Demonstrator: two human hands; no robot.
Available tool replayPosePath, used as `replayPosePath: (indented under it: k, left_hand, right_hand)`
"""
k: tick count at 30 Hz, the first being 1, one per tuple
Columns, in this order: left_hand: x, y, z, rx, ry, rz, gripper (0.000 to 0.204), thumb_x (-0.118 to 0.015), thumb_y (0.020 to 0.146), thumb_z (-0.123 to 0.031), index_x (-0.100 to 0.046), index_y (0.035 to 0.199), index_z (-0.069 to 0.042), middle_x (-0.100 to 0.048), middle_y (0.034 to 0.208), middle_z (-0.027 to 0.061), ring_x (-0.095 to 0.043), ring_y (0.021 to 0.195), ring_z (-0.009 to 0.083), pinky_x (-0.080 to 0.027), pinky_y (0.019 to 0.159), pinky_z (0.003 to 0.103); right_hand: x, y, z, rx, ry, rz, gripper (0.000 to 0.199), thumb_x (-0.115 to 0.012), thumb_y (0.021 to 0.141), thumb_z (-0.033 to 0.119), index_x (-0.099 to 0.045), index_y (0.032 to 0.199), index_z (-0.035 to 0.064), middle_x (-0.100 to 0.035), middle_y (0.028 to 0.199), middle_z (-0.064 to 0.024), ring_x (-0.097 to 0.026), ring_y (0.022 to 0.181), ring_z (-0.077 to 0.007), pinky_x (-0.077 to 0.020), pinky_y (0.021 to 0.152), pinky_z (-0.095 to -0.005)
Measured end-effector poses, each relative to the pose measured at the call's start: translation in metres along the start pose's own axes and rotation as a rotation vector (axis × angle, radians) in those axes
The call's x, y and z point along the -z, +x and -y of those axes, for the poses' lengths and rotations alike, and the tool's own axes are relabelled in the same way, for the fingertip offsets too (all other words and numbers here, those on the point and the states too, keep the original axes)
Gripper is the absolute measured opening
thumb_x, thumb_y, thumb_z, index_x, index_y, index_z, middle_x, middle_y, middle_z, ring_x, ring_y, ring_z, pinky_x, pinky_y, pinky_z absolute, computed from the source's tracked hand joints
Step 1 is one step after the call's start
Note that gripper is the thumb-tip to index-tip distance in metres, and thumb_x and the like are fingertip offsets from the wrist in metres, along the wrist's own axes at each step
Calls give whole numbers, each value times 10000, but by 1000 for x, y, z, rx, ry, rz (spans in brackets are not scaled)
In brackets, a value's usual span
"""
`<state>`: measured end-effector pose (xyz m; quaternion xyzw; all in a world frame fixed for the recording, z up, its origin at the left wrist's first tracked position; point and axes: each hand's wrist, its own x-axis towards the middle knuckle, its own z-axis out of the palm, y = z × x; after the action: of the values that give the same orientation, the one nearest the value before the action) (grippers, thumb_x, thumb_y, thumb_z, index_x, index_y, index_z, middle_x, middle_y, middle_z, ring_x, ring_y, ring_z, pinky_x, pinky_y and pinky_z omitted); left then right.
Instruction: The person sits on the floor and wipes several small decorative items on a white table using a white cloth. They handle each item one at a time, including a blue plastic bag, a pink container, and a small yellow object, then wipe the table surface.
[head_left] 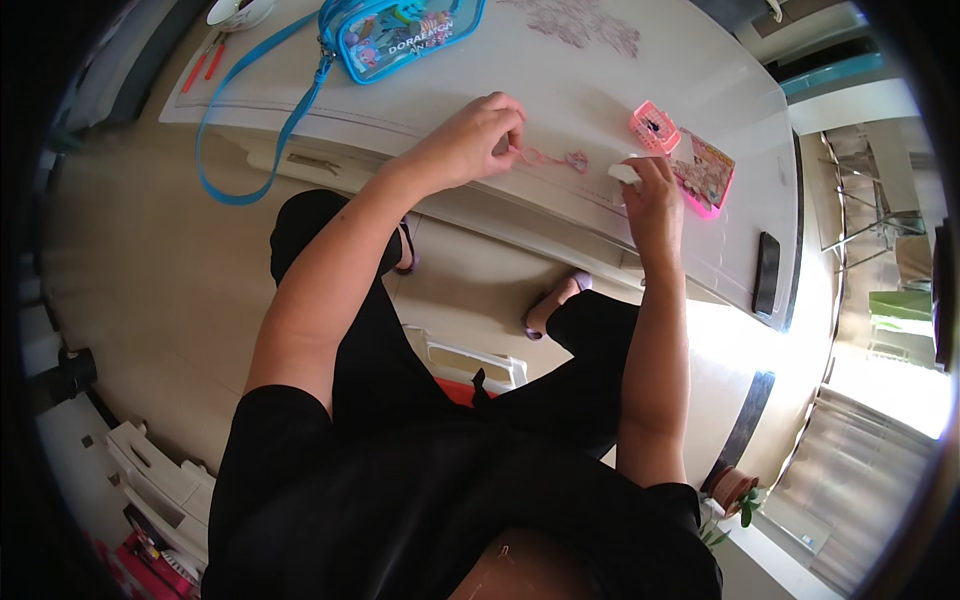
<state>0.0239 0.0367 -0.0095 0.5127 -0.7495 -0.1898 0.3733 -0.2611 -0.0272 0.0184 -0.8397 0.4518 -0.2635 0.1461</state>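
Note:
My left hand (468, 145) is over the near edge of the white table, fingers pinched on one end of a thin pink loop (540, 157), perhaps a hair tie. At the loop's other end lies a small pink ornament (577, 161) on the tabletop. To the right, my right hand (655, 195) is closed on a small crumpled white piece (625, 173) that looks like tissue. Just beyond it stands a small pink basket (655, 127) with tiny dark bits inside. Beside my right fingers is a pink box with a pictured card (705, 165) on it.
A blue see-through bag (410, 40) with a long blue strap (275, 150) hangs partly over the table's left edge. Two red-handled tools (203, 65) and a bowl (240, 12) are at the far left. A black phone (766, 273) lies on the right.

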Motion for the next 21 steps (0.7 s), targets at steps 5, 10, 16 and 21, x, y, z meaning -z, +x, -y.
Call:
replayPosePath:
  k: [5, 10, 16, 21]
  left_hand:
    - [3, 2, -4, 76, -11, 50, 153, -714, 834, -25, -574, 897, -24, -569, 1246, 88, -623, 1020, 252, -515, 888, 364]
    - [1, 0, -5, 48, 13, 19, 144, -703, 833, -21, -574, 896, -16, -571, 1243, 101, -623, 1028, 264, -514, 896, 369]
    - [1, -2, -4, 7, 7, 27, 152, -703, 818, -8, -574, 898, -14, -572, 1246, 107, -617, 1044, 272, -511, 907, 367]
    - [3, -1, -3, 23, -1, 50, 161, -707, 818, -5, -567, 895, -19, -573, 1241, 105, -621, 1035, 276, -515, 900, 370]
  right_hand:
    - [-3, 14, 21, 16, 68, -122, 304, -656, 769, -30, -677, 1059, 59, -636, 1037, -121, -638, 902, -356, -525, 775, -423]
    - [-29, 25, 49, 142, 65, -25, 283, -664, 777, -24, -672, 1048, 58, -641, 1053, -118, -648, 938, -345, -527, 787, -435]
    - [-27, 21, 19, 61, -11, -1, 253, -695, 799, 19, -676, 1048, 59, -646, 1066, -133, -649, 949, -368, -526, 792, -450]
    - [-8, 17, 11, -42, -45, -100, 238, -698, 817, 36, -679, 1052, 66, -652, 1032, -133, -655, 912, -365, -528, 781, -441]
